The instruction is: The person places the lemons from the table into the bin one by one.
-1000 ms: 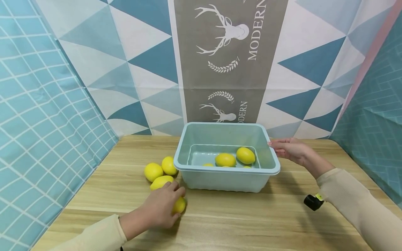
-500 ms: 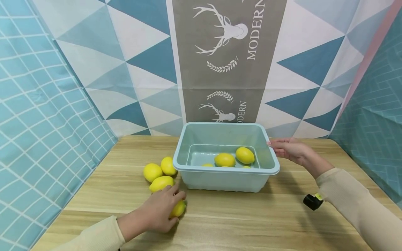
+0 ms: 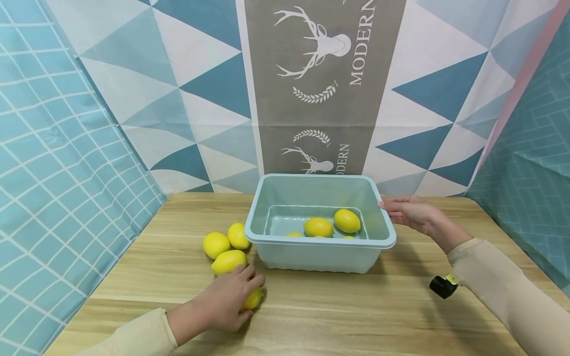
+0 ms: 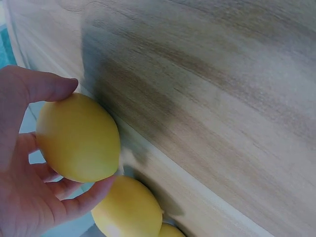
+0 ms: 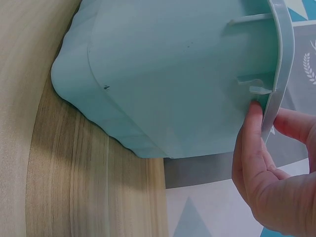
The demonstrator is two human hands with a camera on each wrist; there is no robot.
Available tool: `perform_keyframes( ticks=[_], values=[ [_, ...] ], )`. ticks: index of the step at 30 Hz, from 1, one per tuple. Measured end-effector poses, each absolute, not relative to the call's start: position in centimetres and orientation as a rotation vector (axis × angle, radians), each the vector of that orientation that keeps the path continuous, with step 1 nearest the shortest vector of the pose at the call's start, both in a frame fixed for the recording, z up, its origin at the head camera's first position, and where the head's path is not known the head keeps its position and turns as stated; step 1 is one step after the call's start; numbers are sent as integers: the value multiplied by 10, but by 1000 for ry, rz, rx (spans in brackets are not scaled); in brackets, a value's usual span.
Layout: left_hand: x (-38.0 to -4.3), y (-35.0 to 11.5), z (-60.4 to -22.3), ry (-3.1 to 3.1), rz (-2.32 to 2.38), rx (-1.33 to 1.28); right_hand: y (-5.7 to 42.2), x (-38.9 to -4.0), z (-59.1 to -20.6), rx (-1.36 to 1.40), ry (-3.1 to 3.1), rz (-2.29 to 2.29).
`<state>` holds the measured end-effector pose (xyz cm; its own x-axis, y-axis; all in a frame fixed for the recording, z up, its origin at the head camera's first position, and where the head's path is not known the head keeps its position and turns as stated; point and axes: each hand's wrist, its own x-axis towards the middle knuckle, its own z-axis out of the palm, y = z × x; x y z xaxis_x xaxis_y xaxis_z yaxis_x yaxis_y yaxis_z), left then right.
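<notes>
A lemon (image 4: 79,138) sits between the thumb and curled fingers of my left hand (image 3: 227,300), low over the wooden table in front of the tub's left corner. Just behind that hand lies another lemon (image 3: 229,262), with two more, a left one (image 3: 216,245) and a right one (image 3: 239,236), close beyond it. A pale blue plastic tub (image 3: 325,254) stands at the back middle with several lemons inside, some partly hidden by its front wall. My right hand (image 3: 411,212) pinches the tub's right rim, thumb on one side and fingers under the lip (image 5: 279,74).
The wooden table (image 3: 338,316) runs up to a patterned backdrop (image 3: 213,99) right behind the tub. Blue tiled sheets hang at the left (image 3: 58,163) and right (image 3: 534,188). A small black device (image 3: 443,287) is attached under the right sleeve.
My left hand has shifted very slightly around the lemon it holds. The right hand, the tub and the other lemons stay essentially where they were.
</notes>
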<state>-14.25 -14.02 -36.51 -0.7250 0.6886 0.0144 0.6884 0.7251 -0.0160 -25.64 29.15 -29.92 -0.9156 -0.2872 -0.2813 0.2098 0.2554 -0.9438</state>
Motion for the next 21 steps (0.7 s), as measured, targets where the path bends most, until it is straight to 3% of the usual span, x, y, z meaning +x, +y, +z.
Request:
perform_keyframes(
  ticks=[21],
  values=[
    [-137, -131, -346, -2811, 21, -1271, 291, -256, -299, -49, 2127, -1715]
  ],
)
